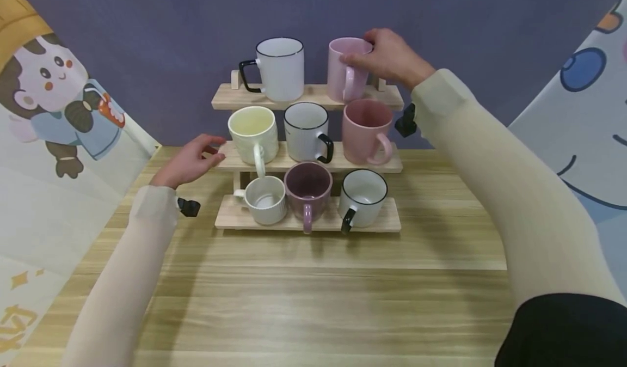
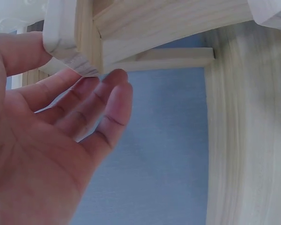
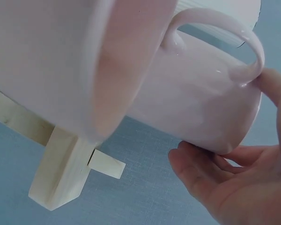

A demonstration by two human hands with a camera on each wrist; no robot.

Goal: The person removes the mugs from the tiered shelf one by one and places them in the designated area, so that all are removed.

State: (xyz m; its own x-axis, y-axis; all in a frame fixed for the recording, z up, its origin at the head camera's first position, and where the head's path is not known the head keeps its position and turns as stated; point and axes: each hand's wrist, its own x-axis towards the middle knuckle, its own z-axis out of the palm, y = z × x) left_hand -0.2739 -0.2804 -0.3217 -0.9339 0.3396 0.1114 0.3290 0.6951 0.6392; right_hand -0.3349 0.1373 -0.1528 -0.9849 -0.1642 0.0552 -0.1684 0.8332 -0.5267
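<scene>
On the top board of a three-tier wooden rack (image 1: 313, 90) stands a light pink mug (image 1: 337, 73), its handle facing the front. My right hand (image 1: 392, 59) grips this mug near its rim, the thumb by the handle and the fingers round the far side. In the right wrist view a darker pink mug (image 3: 42, 61) fills the near left. My left hand (image 1: 191, 161) holds the left end of the middle board, thumb on one side and fingers curled beneath; the left wrist view shows the board end (image 2: 68, 37) between them.
A large white mug (image 1: 281, 73) shares the top board. The middle board bears a pale yellow mug (image 1: 252, 138) and a white black-rimmed mug (image 1: 303, 138). Below stand a small ribbed white cup (image 1: 266, 206), a purple mug (image 1: 306, 193) and another black-rimmed mug (image 1: 362, 203).
</scene>
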